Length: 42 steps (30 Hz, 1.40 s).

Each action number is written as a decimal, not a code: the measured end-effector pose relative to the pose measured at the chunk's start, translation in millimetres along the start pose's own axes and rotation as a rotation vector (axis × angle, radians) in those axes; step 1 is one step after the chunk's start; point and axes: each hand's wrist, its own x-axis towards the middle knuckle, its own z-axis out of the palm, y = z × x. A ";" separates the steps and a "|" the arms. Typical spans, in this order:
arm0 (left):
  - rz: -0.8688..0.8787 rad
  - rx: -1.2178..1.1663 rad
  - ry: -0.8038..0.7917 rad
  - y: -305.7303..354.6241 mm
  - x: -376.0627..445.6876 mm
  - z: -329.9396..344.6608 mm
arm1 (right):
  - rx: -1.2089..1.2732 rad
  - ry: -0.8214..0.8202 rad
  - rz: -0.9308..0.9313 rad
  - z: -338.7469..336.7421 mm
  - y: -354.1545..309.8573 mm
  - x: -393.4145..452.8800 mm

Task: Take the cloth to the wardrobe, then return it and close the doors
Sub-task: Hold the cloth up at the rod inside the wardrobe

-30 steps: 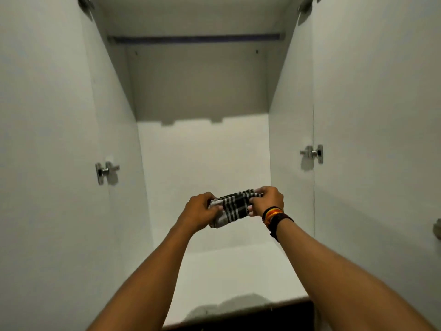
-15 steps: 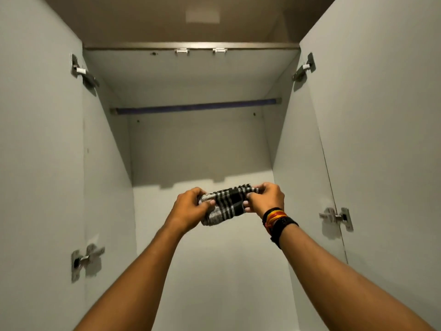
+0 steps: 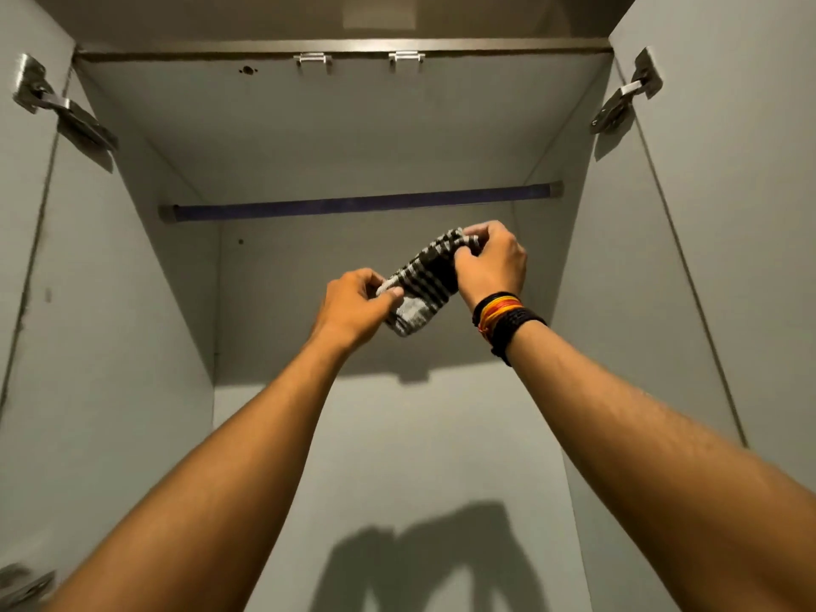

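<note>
Left door (image 3: 26, 302) swung open at nine o'clock. Left hand (image 3: 353, 309) pinching the lower end of the checked cloth (image 3: 424, 280), held tilted at centre inside the wardrobe (image 3: 353, 139), below the hanging rail (image 3: 360, 203). Right hand (image 3: 492, 262) clamped on its upper end, toward one o'clock.

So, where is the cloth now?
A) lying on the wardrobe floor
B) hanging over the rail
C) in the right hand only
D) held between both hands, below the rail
D: the left hand and right hand each grip an end of the cloth, and it is raised in the air below the rail, not touching it.
</note>
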 end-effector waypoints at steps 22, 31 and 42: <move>0.310 0.549 0.475 -96.2 150.7 -33.9 | -0.485 -0.141 -0.721 192.4 -13.1 68.5; 0.178 0.922 0.455 -136.2 170.8 -35.1 | -0.694 -0.163 -0.877 210.7 -22.7 51.0; 0.174 0.933 0.504 -127.6 169.0 -32.7 | -0.876 0.065 -0.763 104.4 84.7 153.9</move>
